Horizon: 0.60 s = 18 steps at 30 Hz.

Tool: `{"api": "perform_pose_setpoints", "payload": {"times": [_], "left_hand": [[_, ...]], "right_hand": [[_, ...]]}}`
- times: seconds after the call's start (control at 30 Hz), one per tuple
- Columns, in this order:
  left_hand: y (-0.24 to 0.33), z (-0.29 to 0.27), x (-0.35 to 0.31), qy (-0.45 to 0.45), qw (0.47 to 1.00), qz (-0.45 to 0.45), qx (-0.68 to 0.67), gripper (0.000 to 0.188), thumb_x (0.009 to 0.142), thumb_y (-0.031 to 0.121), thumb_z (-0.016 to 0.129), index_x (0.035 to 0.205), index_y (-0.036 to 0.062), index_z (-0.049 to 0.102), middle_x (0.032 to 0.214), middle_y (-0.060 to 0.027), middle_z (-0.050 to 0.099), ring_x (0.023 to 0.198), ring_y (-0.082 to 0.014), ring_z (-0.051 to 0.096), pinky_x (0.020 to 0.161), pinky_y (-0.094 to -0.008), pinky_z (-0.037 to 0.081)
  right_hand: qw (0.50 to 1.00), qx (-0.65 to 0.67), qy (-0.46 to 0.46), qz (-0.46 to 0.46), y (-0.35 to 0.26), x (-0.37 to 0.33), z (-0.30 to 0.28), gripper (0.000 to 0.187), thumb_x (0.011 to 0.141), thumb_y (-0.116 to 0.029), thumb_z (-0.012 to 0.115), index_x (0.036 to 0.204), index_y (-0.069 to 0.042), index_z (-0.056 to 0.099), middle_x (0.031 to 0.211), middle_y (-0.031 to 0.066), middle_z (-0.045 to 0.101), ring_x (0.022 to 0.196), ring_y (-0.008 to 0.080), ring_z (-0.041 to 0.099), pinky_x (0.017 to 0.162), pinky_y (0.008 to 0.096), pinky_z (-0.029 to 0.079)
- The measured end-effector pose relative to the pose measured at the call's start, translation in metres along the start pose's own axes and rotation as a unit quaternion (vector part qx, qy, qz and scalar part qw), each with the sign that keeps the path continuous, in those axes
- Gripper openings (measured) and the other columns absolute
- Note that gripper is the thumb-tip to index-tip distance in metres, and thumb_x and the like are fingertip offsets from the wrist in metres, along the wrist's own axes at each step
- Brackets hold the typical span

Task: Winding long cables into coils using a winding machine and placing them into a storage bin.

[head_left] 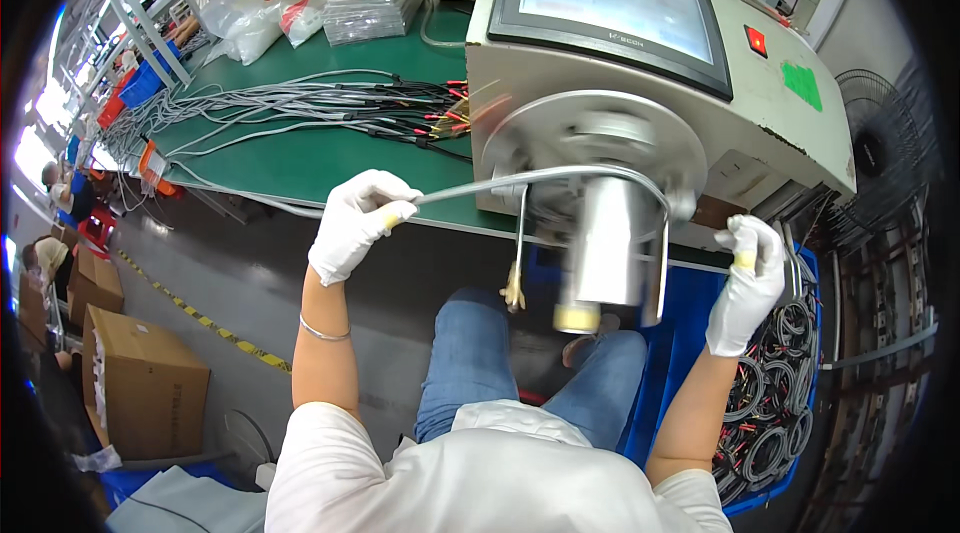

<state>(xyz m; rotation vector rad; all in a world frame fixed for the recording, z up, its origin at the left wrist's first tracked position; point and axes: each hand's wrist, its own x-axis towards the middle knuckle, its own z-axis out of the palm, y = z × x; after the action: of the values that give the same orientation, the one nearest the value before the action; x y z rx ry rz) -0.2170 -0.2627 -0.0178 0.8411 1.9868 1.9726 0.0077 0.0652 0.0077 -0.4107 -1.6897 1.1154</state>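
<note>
My left hand point(362, 223), in a white glove, pinches a grey cable point(470, 189) between thumb and fingers. From there the cable runs right and bends over the winding head point(605, 243) of a bench machine point(480, 123). The metal head and its round plate point(510, 133) are smeared by motion. A bent metal rod hangs at its left, with a small brass-coloured end point(513, 288). My right hand point(748, 278), also white-gloved, is raised to the right of the head, apart from it. Its fingers are loosely bent, and I see nothing in them.
Many loose grey cables point(270, 108) lie on the green bench point(240, 138). Coiled cables point(765, 423) fill a blue bin point(745, 503) beside my right arm. The machine carries a screen point(615, 8). A fan point(875, 148) stands at right; a cardboard box point(150, 383) sits on the floor at left.
</note>
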Motion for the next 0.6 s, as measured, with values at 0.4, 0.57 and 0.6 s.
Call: {"api": "perform_pose_setpoints", "payload": {"times": [0.4, 0.57, 0.6], "left_hand": [[-0.012, -0.007, -0.008, -0.030, 0.997, -0.055, -0.034, 0.010, 0.077, -0.002, 0.068, 0.086, 0.0023, 0.065, 0.082, -0.0055, 0.066, 0.062, -0.0069, 0.054, 0.051, -0.0185, 0.040], [-0.022, -0.006, -0.015, -0.047, 0.996, -0.056, -0.053, 0.010, 0.075, 0.000, 0.068, 0.082, 0.0003, 0.061, 0.080, -0.0119, 0.063, 0.053, -0.0092, 0.049, 0.046, -0.0198, 0.037], [-0.023, -0.006, -0.016, -0.053, 0.995, -0.065, -0.055, 0.010, 0.074, 0.000, 0.068, 0.081, 0.0002, 0.061, 0.079, -0.0122, 0.062, 0.053, -0.0094, 0.049, 0.046, -0.0199, 0.037]], "right_hand": [[0.997, -0.046, 0.063, 0.021, 0.018, -0.015, -0.054, 0.013, 0.094, -0.012, 0.054, 0.097, 0.000, 0.060, 0.091, 0.0058, 0.062, 0.075, 0.0122, 0.060, 0.073, 0.0245, 0.048], [0.996, -0.044, 0.072, 0.034, 0.023, -0.016, -0.061, 0.016, 0.095, -0.015, 0.054, 0.096, -0.001, 0.062, 0.090, 0.0046, 0.063, 0.076, 0.0108, 0.058, 0.076, 0.0248, 0.046], [0.996, -0.046, 0.074, 0.033, 0.024, -0.016, -0.063, 0.016, 0.095, -0.015, 0.054, 0.096, -0.001, 0.062, 0.091, 0.0046, 0.063, 0.076, 0.0107, 0.058, 0.076, 0.0248, 0.046]]}}
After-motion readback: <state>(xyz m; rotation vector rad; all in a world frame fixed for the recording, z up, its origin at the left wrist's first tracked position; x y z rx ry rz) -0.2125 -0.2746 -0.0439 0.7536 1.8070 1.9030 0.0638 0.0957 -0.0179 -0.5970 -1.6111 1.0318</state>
